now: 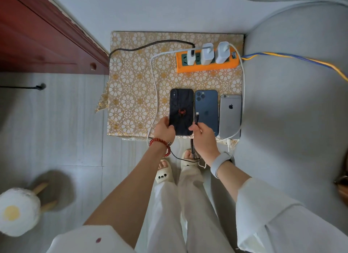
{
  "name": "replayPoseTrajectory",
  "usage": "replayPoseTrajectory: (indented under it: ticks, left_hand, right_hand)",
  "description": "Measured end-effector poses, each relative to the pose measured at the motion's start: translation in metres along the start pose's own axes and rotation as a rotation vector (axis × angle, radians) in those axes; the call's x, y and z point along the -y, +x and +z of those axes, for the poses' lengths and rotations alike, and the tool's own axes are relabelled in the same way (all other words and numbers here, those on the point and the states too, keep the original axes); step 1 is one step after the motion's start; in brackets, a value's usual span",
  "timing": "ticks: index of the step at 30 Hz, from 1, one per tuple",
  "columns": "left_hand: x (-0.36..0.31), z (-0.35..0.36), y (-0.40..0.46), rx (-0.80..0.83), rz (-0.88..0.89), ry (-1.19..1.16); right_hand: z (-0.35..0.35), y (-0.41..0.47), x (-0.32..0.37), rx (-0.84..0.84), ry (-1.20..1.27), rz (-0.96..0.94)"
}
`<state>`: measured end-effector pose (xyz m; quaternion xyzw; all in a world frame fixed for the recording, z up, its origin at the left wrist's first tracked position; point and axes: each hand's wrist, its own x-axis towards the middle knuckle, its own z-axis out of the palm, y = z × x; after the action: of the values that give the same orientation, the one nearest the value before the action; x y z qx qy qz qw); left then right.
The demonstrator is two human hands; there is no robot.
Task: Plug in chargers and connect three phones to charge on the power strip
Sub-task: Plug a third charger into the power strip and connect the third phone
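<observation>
A person's left hand [164, 128] grips the black spider-emblem phone [181, 111], slick and rigid, by its lower edge on the floral tabletop [131, 83], while the right hand [203, 134] pinches the limp black cable's connector [196, 119] just behind its stiff tip.

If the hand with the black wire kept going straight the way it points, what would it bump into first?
Probably the blue phone. The right hand pinches the black cable, its plug tip aimed up over that phone's back. Height above the phone is hard to judge; farther along lies the orange power strip.
</observation>
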<state>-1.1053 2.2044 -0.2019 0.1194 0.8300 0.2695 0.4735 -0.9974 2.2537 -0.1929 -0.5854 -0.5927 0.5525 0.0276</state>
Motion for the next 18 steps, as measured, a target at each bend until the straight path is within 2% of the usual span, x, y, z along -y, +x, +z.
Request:
replayPoseTrajectory:
  ticks: [5, 7, 9, 11, 14, 18]
  left_hand:
    - [-0.004, -0.008, 0.002, 0.021, 0.011, -0.107]
    - [-0.008, -0.009, 0.003, 0.057, 0.033, -0.051]
    - [-0.012, -0.009, 0.004, 0.091, 0.020, -0.002]
    - [-0.014, -0.012, 0.004, 0.126, -0.062, -0.121]
    - [-0.020, -0.021, 0.001, 0.158, -0.180, -0.368]
    - [-0.030, -0.026, -0.004, 0.186, -0.225, -0.489]
  right_hand:
    - [-0.005, 0.007, -0.001, 0.065, 0.152, 0.122]
    - [-0.007, 0.004, -0.001, 0.081, 0.199, 0.162]
    - [-0.009, -0.002, -0.003, 0.009, 0.230, 0.147]
    - [-0.009, -0.014, -0.007, -0.055, 0.203, 0.092]
    - [-0.009, -0.038, -0.012, -0.028, 0.149, 0.057]
    - [-0.004, -0.055, -0.008, 0.013, 0.161, 0.081]
